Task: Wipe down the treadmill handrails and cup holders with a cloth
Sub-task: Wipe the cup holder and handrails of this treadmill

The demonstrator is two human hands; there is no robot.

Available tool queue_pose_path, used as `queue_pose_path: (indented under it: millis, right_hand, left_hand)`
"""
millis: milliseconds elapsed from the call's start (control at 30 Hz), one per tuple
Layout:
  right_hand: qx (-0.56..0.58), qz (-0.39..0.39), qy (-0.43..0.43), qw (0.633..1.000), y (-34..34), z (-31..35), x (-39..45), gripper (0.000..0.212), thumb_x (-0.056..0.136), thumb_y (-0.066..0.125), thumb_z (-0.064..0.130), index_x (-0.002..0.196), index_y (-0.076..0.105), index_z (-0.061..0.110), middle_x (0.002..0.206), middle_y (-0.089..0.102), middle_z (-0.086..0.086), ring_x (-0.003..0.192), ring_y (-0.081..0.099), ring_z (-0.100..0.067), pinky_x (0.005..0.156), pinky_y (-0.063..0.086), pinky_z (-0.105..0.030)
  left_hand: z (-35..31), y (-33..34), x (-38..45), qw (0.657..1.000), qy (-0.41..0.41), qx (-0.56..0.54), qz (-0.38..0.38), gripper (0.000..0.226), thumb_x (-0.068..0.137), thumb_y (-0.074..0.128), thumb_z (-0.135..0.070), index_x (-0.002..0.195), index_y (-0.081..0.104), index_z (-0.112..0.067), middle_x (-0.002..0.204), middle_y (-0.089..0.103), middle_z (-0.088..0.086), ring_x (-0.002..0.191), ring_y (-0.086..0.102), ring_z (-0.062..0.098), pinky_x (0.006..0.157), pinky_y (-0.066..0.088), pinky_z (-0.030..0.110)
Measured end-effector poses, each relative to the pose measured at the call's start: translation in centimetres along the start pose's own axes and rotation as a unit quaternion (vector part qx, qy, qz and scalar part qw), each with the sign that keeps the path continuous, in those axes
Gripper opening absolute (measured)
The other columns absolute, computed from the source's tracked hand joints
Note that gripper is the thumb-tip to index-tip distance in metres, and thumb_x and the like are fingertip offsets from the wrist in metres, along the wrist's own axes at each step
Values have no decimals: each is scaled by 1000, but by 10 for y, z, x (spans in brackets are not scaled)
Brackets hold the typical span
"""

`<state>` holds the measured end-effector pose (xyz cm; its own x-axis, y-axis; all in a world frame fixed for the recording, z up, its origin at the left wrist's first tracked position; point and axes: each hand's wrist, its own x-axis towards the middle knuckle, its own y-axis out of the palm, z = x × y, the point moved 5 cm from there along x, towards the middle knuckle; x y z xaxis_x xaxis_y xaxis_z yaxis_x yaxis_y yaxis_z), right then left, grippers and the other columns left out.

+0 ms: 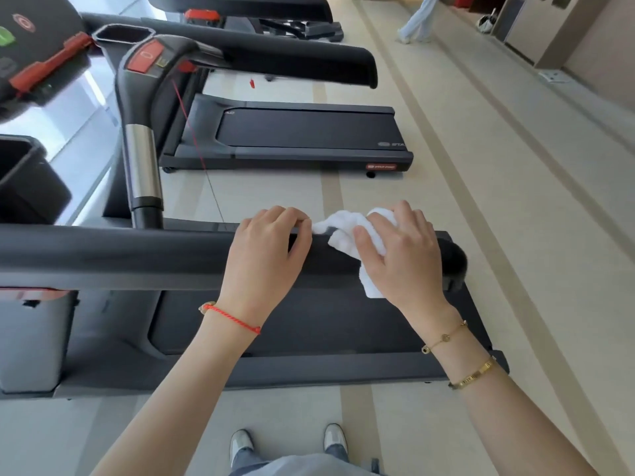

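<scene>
1. A crumpled white terry cloth lay draped over the top of the near treadmill's thick black padded handrail, close to its rounded free end, one corner hanging down the near side.
2. The right hand lay on the cloth, its fingers curled round the bunched fabric and pressing it onto the rail.
3. The left hand sat just beside it, fingers curled over the rail's far edge, fingertips pinching the cloth's left corner.
4. A red cord bracelet circled the left wrist; two gold bracelets the right.
5. A deep black cup holder showed at far left.
6. A second black treadmill stood beyond on the pale tiled floor.
</scene>
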<state>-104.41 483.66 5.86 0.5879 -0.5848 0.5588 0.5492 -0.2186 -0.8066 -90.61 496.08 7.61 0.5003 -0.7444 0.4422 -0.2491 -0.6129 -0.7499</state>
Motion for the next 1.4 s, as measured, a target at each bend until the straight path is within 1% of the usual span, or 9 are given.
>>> queue_pose_path:
  millis: [300, 533, 733, 833, 933, 1067, 1233, 1333, 1400]
  right_hand:
    - [121, 31, 66, 990, -14, -81, -10, 41, 92, 42, 48, 99, 68, 17, 101, 53, -5, 86, 51, -28, 79, 45, -38]
    - [206, 6, 47, 977, -9, -96, -31, 31, 92, 52, 52, 108, 61, 26, 115, 44, 3, 101, 48, -19, 87, 40, -25]
    - [406, 105, 217, 881, 5, -122, -14, 26, 86, 55, 53, 87, 60, 27, 98, 60, -1, 88, 58, -13, 83, 48, -36]
    - [399, 92, 218, 886, 5, -124, -26, 19, 89, 51, 54, 86, 56, 36, 101, 54, 7, 89, 56, -4, 78, 42, -21]
    - [354, 37, 189, 915, 1, -122, -51, 30, 90, 46, 57, 111, 51, 37, 114, 43, 11, 106, 45, 4, 86, 35, -6]
    - [363, 47, 185, 912, 2, -125, -57, 32, 92, 48, 55, 115, 51, 34, 118, 44, 7, 110, 43, 3, 90, 36, -10]
    - [475, 152, 255, 828, 10, -136, -34, 10, 98, 48, 45, 91, 56, 44, 112, 57, 5, 96, 57, 0, 81, 41, -23]
    - [454, 119, 244, 848, 5, -135, -42, 13, 94, 47, 49, 91, 55, 39, 110, 54, 6, 100, 55, -5, 82, 40, -22]
    - [437, 82, 227, 866, 1, -132, -50, 10, 91, 46, 52, 92, 51, 44, 107, 49, 23, 106, 52, -10, 86, 39, -19]
  left_hand:
    - [-51, 45, 2, 999, -7, 53, -2, 38, 103, 39, -27, 80, 64, -11, 64, 56, 0, 59, 47, 25, 74, 46, 41]
    - [-57, 60, 0, 985, -2, 166, -45, 44, 101, 40, -32, 65, 59, -15, 53, 52, -3, 53, 46, 22, 69, 40, 34]
    - [-59, 62, 1, 980, 1, 188, -62, 43, 98, 42, -28, 57, 47, -15, 48, 44, -2, 49, 40, 23, 66, 37, 32]
    - [-59, 64, 3, 983, -2, 181, -41, 45, 98, 44, -28, 56, 46, -14, 47, 41, -3, 47, 38, 21, 66, 33, 30]
    - [-59, 66, 7, 986, -2, 166, -20, 46, 100, 44, -29, 58, 48, -12, 48, 42, -1, 47, 39, 23, 61, 28, 27]
    - [-66, 71, 9, 985, 0, 171, -7, 48, 101, 42, -34, 60, 51, -12, 50, 46, 0, 51, 45, 25, 52, 28, 28]
    - [-68, 70, 8, 982, -23, 184, -37, 50, 98, 47, -31, 51, 44, -12, 44, 38, -1, 45, 38, 25, 48, 15, 22]
    - [-68, 72, 8, 980, -35, 190, -48, 50, 95, 47, -30, 49, 39, -13, 42, 33, -1, 44, 33, 23, 47, 12, 22]
    - [-67, 72, 8, 979, -38, 193, -55, 49, 94, 46, -30, 49, 36, -13, 42, 31, -2, 44, 31, 22, 48, 11, 22]
